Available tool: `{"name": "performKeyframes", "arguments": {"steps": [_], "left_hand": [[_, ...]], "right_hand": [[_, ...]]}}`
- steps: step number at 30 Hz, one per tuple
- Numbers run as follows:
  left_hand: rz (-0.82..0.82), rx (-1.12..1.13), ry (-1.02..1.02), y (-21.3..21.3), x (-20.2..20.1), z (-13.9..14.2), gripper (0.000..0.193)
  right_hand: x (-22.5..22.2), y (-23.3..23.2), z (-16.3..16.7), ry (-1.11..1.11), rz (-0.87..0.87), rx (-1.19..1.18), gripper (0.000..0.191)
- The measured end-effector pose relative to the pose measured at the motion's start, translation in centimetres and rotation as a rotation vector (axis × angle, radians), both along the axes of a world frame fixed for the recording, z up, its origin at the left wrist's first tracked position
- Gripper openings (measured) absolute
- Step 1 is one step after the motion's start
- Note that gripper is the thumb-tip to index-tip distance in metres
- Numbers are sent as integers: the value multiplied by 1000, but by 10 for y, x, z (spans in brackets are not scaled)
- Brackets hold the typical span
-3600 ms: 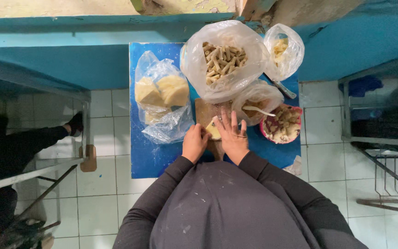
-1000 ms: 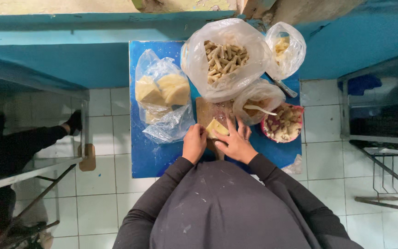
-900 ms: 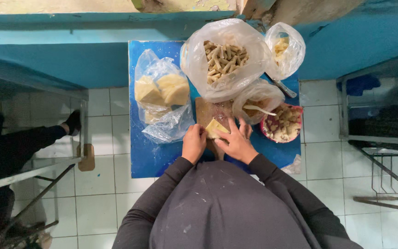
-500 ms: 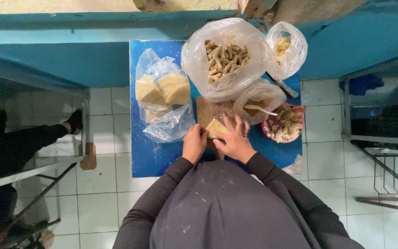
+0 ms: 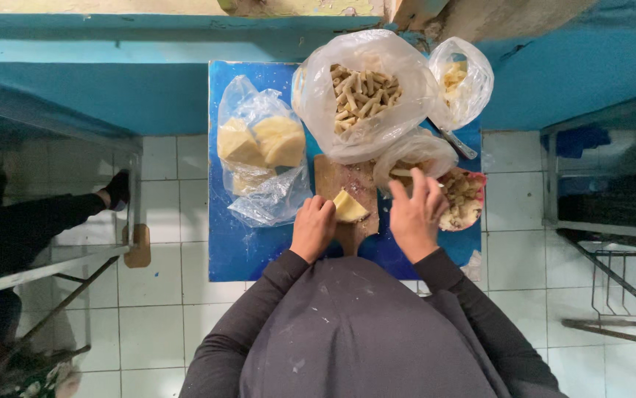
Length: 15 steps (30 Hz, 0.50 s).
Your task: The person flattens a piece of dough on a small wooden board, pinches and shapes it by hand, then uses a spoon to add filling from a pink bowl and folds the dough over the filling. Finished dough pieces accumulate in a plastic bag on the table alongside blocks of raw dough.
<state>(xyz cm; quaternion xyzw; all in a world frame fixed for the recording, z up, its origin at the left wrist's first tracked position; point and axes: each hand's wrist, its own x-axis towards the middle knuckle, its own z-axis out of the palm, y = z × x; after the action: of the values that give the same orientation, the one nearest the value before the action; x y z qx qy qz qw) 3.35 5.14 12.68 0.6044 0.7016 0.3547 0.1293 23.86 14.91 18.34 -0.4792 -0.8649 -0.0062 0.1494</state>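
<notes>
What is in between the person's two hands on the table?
In the head view, a pale yellow wedge lies on the wooden cutting board, between the left hand, which touches it, and the right hand.

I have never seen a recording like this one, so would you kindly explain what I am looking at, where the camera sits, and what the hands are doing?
There is no machine here: a person works with two bare hands, and the one camera sits on their head, looking straight down. The dark grey shape at the bottom is their own clothing. Before them is a small blue table over a white tiled floor. On it lies a wooden cutting board. The left hand touches a pale yellow wedge on the board. The right hand rests near a small bowl of scraps; what it holds, I cannot tell. Behind stand clear bags: yellow blocks, cut sticks, and smaller pieces.
</notes>
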Motion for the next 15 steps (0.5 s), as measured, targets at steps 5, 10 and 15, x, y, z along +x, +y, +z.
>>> {"name": "performKeyframes", "arguments": {"steps": [5, 10, 15], "left_hand": [[-35, -31, -43, -1, 2, -6, 10], [32, -27, -209, -1, 6, -14, 18], [56, -56, -241, -2, 8, -17, 22]], "right_hand": [[32, 43, -1, -87, -190, -93, 46], [48, 63, -13, 151, -56, -130, 24], [43, 67, -19, 402, -23, -252, 18]]}}
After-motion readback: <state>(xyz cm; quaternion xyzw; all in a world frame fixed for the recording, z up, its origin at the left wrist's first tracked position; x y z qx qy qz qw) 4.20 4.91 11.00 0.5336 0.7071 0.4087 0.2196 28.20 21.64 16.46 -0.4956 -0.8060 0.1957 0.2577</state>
